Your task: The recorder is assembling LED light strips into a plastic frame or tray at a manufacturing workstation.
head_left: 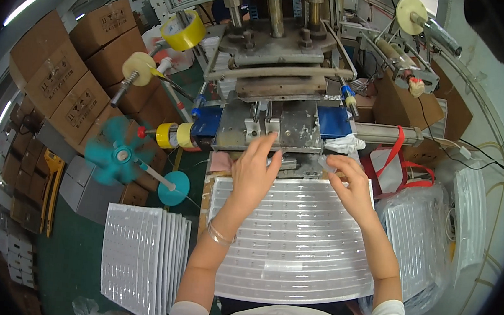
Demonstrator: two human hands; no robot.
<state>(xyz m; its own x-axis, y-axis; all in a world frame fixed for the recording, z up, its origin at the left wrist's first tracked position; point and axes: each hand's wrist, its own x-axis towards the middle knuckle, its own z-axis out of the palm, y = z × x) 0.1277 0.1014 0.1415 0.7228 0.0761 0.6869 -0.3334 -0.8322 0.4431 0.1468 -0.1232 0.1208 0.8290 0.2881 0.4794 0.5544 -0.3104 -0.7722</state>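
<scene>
My left hand (254,171) reaches up to the front of the press bed, its fingers stretched out and nothing seen in them. Its fingertips are at the small metal fixture (254,129) on the steel plate (302,126); whether they touch it I cannot tell. To the right, my right hand (349,183) is closed in a pinch on a small clear plastic piece (324,162), held just in front of the plate. Below both hands lies a white ribbed plastic tray (293,238) with rows of small items too fine to name.
The press head (272,52) stands above the plate. More white trays stand in a stack (138,255) at lower left and in clear wrap (414,241) at right. A teal fan (119,154), yellow tape rolls (182,30), cardboard boxes (62,83) and a red-handled bag (390,174) surround the bench.
</scene>
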